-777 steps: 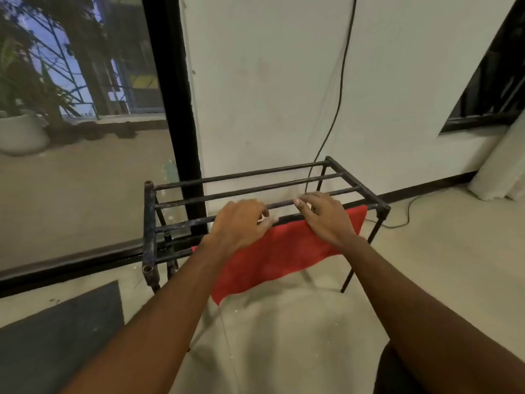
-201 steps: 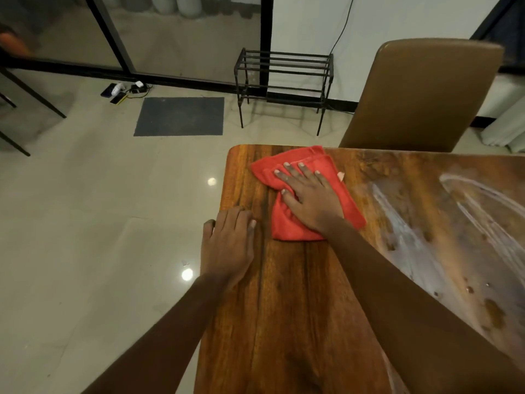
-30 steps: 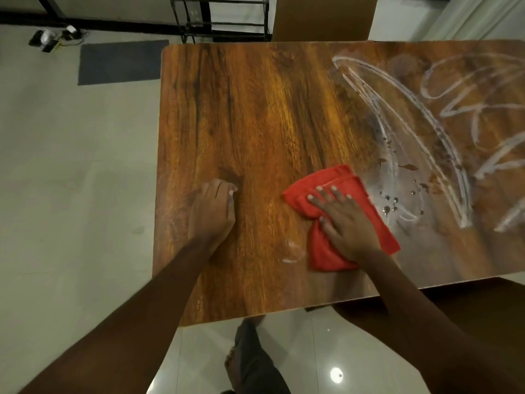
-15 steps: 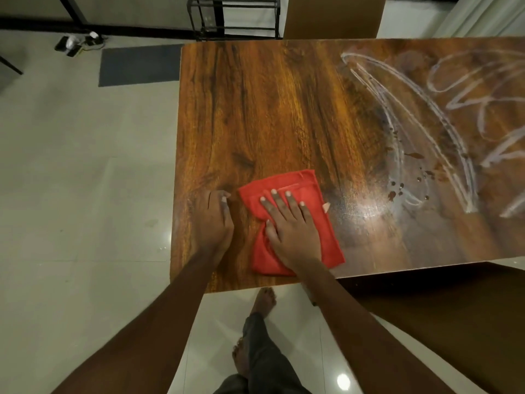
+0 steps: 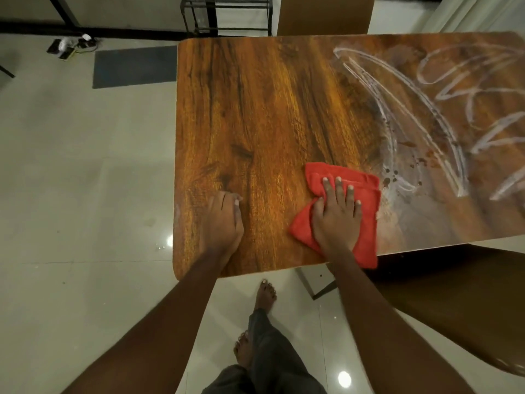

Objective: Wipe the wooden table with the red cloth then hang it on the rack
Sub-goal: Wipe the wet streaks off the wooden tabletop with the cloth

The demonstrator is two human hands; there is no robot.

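The red cloth (image 5: pixel 366 194) lies folded on the wooden table (image 5: pixel 270 115), near its front edge, one corner hanging slightly over. My right hand (image 5: pixel 336 220) presses flat on the cloth with fingers spread. My left hand (image 5: pixel 224 220) rests flat on the bare wood to the left, near the table's left edge. White smear streaks and dark drops (image 5: pixel 426 115) cover the right half of the tabletop. The black metal rack (image 5: pixel 227 12) stands on the floor beyond the table's far edge.
A brown chair back (image 5: pixel 324 14) stands at the far side, beside the rack. A dark mat (image 5: pixel 133 66) and a power strip with cables (image 5: pixel 71 45) lie on the tiled floor at the far left. A dark chair seat (image 5: pixel 454 294) sits under the front right edge.
My right hand has slid the cloth to the right along the front edge, back toward the smears. The left hand has stayed planted on the wood.
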